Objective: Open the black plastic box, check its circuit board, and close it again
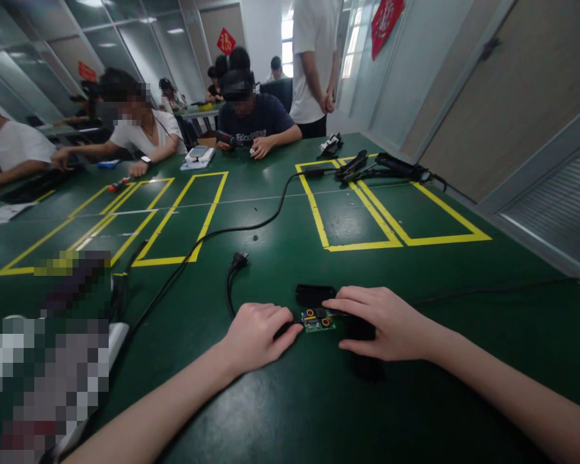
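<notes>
A small green circuit board [318, 322] with two copper-wound ring coils lies on the green table in front of me. My left hand [261, 334] is closed at its left edge, thumb and fingers pinching the black power cord [229, 290]. That cord curves out behind the hand to a plug [240, 260]. At the board's right side, my right hand [386, 322] has its fingers stretched and its thumb apart, fingertips close to the board. A dark object [360, 327] shows beneath it, partly hidden. Just behind the board rests a black plastic shell [314, 295].
Yellow tape rectangles [365, 246] mark the table. A long black cable [232, 229] runs across it to black equipment [386, 167] at the far right. Blurred-out items [53, 374] lie at left. A seated person [256, 119] works opposite; a standing person [314, 64] is behind.
</notes>
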Demonstrator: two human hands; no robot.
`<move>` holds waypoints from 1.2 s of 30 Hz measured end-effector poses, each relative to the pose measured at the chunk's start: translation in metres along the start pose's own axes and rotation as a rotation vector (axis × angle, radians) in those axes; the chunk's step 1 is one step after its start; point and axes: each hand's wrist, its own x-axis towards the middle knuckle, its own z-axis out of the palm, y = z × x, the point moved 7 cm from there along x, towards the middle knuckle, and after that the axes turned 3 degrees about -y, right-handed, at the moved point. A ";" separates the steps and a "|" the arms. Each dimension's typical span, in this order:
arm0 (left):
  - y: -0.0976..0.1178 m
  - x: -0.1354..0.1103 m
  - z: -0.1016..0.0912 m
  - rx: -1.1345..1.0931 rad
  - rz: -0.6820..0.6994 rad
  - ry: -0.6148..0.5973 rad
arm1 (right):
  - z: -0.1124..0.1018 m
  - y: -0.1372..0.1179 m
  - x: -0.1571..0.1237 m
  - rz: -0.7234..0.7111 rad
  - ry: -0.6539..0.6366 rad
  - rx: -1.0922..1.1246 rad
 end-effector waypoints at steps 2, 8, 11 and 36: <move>-0.002 0.000 0.001 0.007 -0.009 -0.003 | -0.004 0.002 -0.001 -0.020 0.024 0.024; -0.009 -0.001 0.002 0.028 -0.040 0.006 | -0.020 0.010 -0.005 -0.026 0.060 0.164; -0.017 0.000 -0.002 0.056 -0.074 0.024 | -0.018 0.017 -0.010 0.050 -0.029 0.197; -0.028 0.001 -0.001 0.020 -0.158 0.024 | 0.001 0.000 0.002 0.104 0.194 0.198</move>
